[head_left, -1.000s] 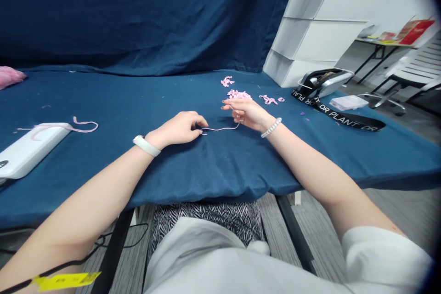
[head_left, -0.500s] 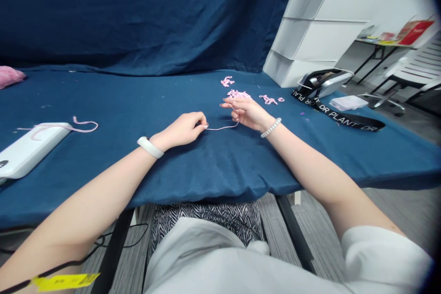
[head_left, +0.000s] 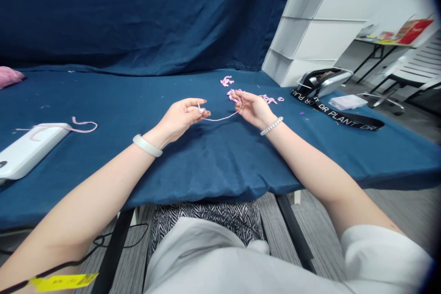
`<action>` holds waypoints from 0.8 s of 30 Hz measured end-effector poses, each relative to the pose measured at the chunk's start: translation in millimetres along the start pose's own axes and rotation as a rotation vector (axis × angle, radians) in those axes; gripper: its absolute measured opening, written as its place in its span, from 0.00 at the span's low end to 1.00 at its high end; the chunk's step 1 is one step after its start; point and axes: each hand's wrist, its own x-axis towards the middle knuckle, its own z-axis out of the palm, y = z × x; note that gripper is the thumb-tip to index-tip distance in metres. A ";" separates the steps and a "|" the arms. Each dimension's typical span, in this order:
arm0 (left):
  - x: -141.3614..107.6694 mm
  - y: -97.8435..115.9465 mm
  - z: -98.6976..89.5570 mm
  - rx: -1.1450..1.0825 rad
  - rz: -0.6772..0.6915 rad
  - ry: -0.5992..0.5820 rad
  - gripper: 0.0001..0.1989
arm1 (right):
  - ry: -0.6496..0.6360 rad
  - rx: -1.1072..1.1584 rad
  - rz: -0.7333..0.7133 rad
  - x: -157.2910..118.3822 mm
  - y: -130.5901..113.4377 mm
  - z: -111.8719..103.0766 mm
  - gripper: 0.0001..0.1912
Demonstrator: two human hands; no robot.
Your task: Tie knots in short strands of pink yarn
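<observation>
Closest to me there's a pale shirt (head_left: 213,262) and a yellow tag (head_left: 62,282) down at the left, then the near edge of the blue cloth (head_left: 206,170), a bit wrinkled. A decent strip of cloth sits between that edge and the hands, so there's room to pull back.

Left hand (head_left: 186,115) has thumb and fingers pinched together on a thin pink string (head_left: 220,120), with a short end poking up. The string sags across the gap to the right hand (head_left: 253,108), whose fingertips are closed on it too, fingers curled; exact grip's too small to make out. The hands are well apart, with the string between them.

Over left, a white block (head_left: 27,156) has a pink cord (head_left: 86,129) draped on it, with plenty of cloth between it and the left hand. The right side's tighter: a pile of pink bits (head_left: 231,95) sits just behind the right fingers in this view. Farther right, a black strap (head_left: 344,117) and a case (head_left: 327,82) are near the cloth's right edge. White boxes (head_left: 310,41) and a dark blue curtain (head_left: 138,18) bound the back.
</observation>
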 end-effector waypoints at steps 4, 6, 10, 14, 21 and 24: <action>-4.9 2.9 2.7 -0.089 -0.021 -0.087 0.16 | 0.121 0.024 -0.064 7.6 -2.4 -6.1 0.06; -7.2 5.2 3.5 -0.124 -0.034 -0.147 0.16 | 0.177 0.007 -0.073 9.9 -5.0 -8.0 0.05; -11.7 19.1 -1.6 -0.159 -0.065 -0.242 0.15 | 0.218 0.005 -0.080 5.7 -12.6 -2.5 0.07; -16.9 44.0 -18.3 -0.085 -0.010 -0.240 0.10 | 0.133 0.108 -0.086 -12.7 -20.4 19.7 0.10; -28.1 54.7 -48.3 -0.041 0.062 -0.194 0.10 | 0.043 -0.192 -0.239 -41.0 -25.1 38.8 0.12; -31.8 50.1 -54.6 0.037 -0.040 -0.251 0.10 | 0.067 -0.185 -0.282 -41.3 -26.7 32.5 0.14</action>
